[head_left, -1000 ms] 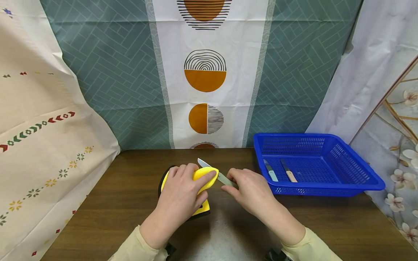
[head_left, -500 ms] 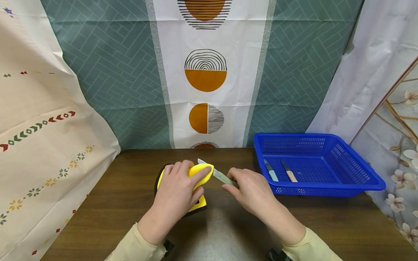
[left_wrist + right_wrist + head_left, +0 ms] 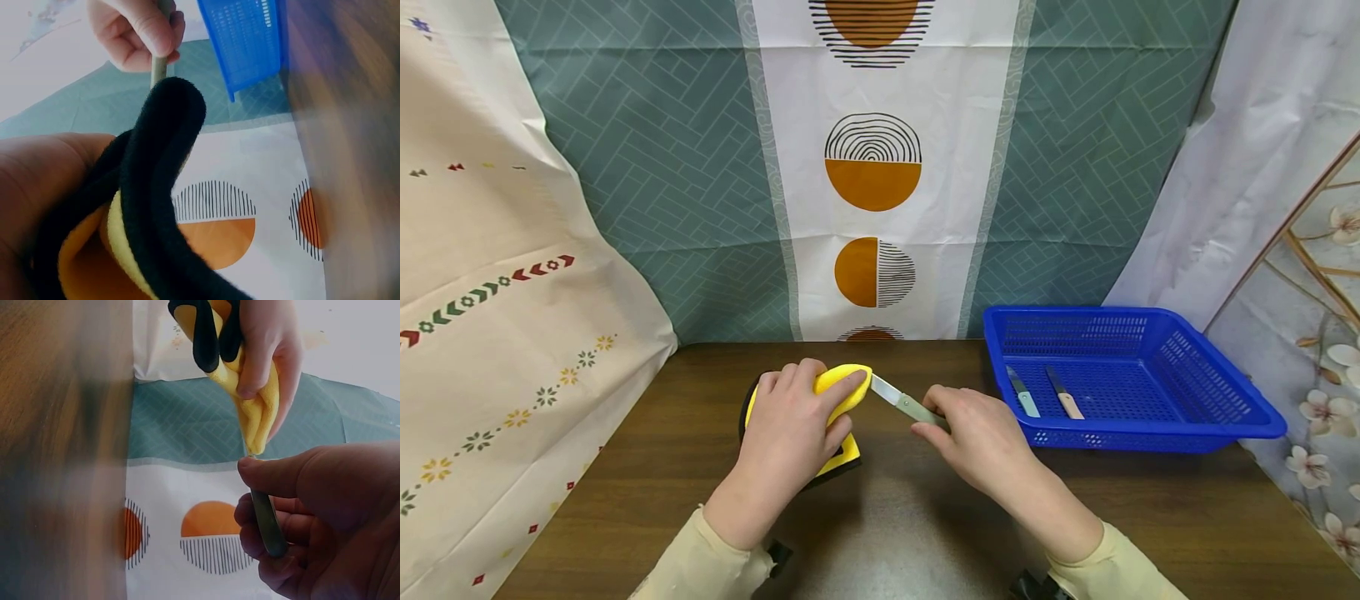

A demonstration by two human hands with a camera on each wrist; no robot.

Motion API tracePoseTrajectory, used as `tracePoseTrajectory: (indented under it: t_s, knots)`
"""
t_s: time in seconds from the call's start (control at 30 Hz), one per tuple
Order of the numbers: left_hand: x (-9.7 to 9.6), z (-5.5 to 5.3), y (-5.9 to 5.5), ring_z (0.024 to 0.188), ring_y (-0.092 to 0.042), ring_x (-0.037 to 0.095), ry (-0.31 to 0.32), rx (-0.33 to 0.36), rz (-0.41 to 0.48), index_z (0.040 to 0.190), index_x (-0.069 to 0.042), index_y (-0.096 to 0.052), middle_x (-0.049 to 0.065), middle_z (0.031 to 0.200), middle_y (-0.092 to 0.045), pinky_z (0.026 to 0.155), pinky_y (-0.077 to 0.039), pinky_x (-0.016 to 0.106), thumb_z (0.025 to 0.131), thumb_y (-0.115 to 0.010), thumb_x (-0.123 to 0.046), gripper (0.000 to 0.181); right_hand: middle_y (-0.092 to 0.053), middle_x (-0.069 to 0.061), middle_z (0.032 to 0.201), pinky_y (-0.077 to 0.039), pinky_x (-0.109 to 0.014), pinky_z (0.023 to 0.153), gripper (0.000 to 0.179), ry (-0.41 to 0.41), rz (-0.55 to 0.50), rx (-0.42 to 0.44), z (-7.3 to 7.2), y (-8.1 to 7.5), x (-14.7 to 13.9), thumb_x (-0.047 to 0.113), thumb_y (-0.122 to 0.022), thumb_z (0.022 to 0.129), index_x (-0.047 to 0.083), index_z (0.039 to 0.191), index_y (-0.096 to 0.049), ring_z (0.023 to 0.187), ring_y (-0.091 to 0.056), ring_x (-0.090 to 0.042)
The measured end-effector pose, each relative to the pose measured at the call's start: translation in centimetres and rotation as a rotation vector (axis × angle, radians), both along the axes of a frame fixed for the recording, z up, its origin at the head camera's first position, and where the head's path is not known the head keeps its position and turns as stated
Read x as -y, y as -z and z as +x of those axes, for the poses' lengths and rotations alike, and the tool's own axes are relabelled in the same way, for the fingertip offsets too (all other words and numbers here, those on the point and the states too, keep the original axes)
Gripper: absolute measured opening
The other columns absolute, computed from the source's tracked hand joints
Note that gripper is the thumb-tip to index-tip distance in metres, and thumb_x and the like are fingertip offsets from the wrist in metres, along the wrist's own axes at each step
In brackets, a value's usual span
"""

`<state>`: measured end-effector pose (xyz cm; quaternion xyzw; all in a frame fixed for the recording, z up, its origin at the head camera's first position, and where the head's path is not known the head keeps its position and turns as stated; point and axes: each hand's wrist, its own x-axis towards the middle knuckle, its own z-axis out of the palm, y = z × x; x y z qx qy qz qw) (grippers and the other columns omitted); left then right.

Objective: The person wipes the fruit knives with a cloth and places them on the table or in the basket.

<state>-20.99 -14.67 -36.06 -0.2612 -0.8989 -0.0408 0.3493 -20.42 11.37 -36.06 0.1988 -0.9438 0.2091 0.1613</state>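
Observation:
A yellow cloth with a black border (image 3: 842, 385) is folded in my left hand (image 3: 786, 429), whose fingers and thumb pinch it. The cloth's fold wraps the tip end of a knife blade (image 3: 886, 389). My right hand (image 3: 981, 429) grips the knife's pale green handle (image 3: 915, 408), held above the table with the blade pointing left. In the right wrist view the thumb and curled fingers hold the handle (image 3: 267, 525), and the cloth (image 3: 259, 412) hangs just beyond. Black edging (image 3: 165, 125) fills much of the left wrist view and hides the blade there.
A blue plastic basket (image 3: 1135, 429) stands at the right of the brown wooden table (image 3: 647, 467). Inside it lie a knife with a light blue handle (image 3: 1027, 404) and one with a pinkish handle (image 3: 1070, 406). A patterned curtain (image 3: 700, 208) hangs behind the table.
My left hand and the cloth have slid left and slightly away along the blade, toward its tip. More of the blade near the handle now shows. The right hand stays nearly still.

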Motion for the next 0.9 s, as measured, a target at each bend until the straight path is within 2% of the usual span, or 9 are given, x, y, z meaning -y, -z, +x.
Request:
tracePoseTrajectory:
  t_s: [0.6, 0.9]
  knots:
    - [1.4, -0.6, -0.4, 0.093, -0.062, 0.037, -0.066, 0.041, 0.039, 0.137, -0.028, -0.078, 0.017, 0.108, -0.065, 0.077, -0.045, 0.051, 0.088, -0.082, -0.019, 0.05, -0.055, 0.014, 0.072, -0.043, -0.035, 0.06, 0.023, -0.005, -0.002, -0.028, 0.0, 0.2, -0.1, 0.03, -0.092, 0.092, 0.021, 0.092, -0.07, 0.066, -0.05, -0.011]
    - [1.3, -0.3, -0.8, 0.095, -0.062, 0.037, -0.05, 0.048, 0.059, 0.138, -0.029, -0.078, 0.017, 0.109, -0.065, 0.079, -0.045, 0.052, 0.09, -0.081, -0.018, 0.05, -0.053, 0.014, 0.071, -0.043, -0.035, 0.059, 0.023, -0.002, 0.0, -0.025, 0.1, 0.1, -0.2, 0.03, -0.091, 0.093, 0.022, 0.091, -0.069, 0.066, -0.049, -0.009]
